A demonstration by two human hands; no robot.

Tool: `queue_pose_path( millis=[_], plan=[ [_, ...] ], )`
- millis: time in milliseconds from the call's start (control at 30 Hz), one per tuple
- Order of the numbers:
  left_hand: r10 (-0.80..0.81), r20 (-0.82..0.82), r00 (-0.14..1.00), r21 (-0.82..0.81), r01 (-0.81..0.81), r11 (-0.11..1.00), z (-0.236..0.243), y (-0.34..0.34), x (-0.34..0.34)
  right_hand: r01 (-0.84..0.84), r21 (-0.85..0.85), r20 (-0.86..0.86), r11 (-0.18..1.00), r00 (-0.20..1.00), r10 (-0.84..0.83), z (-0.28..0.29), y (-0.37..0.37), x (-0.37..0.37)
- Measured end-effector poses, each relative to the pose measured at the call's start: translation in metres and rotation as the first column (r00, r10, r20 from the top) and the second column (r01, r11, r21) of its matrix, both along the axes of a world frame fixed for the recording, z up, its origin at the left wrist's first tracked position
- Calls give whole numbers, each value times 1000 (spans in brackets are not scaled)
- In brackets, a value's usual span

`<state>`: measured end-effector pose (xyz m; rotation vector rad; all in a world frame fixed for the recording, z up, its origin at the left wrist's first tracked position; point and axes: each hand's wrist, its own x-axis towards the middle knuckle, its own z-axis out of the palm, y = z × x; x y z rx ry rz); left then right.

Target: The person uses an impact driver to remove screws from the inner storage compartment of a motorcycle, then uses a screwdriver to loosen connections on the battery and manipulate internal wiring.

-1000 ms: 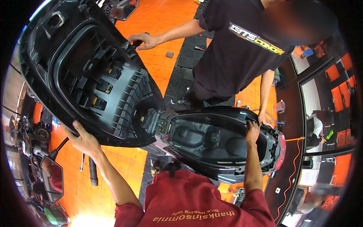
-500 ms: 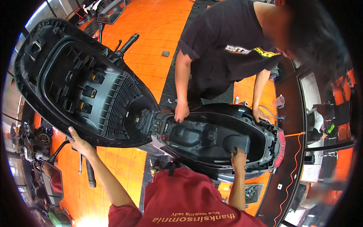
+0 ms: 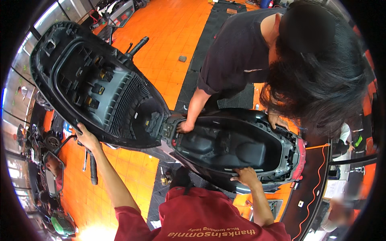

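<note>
My left hand [image 3: 87,137] grips the near edge of the raised black scooter seat [image 3: 108,120], thumb on its ribbed underside and the other fingers hidden behind. The seat stands tipped up at its hinge [image 3: 168,129]. My right hand [image 3: 246,176] lies on the near rim of the black under-seat storage bin [image 3: 217,140], fingers apart and holding nothing. Across the scooter, a person in a dark shirt bends over it. One of that person's hands [image 3: 185,127] reaches to the bin's hinge end; the other hand [image 3: 277,119] rests on the far rim near the tail.
The red tail light [image 3: 298,160] ends the scooter at right. Handlebar grips [image 3: 138,46] and mirrors [image 3: 54,172] stick out at left. An orange cable [image 3: 311,201] runs along the dark border. A tray [image 3: 275,209] sits beside my right forearm. Orange floor tiles [image 3: 161,40] surround black matting.
My right hand has left the bin's inside and moved to its near rim. The other person leans lower, their nearer hand shifted toward the hinge. My left hand stays on the seat.
</note>
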<state>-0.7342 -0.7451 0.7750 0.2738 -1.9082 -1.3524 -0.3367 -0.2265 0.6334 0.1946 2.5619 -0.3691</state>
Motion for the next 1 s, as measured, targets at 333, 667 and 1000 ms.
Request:
queue_pose_path(
  millis=[333,667,1000],
  plan=[
    [-50,-146,988,218,81,973,19,45,35,60,78,-11,995,998,-59,7,-6,7],
    [-62,-147,987,122,80,989,29,45,36,23,151,-66,988,998,-14,15,-5,9],
    [-162,-194,967,259,210,943,38,42,41,12,167,-44,986,999,-4,11,7,10]
  ],
)
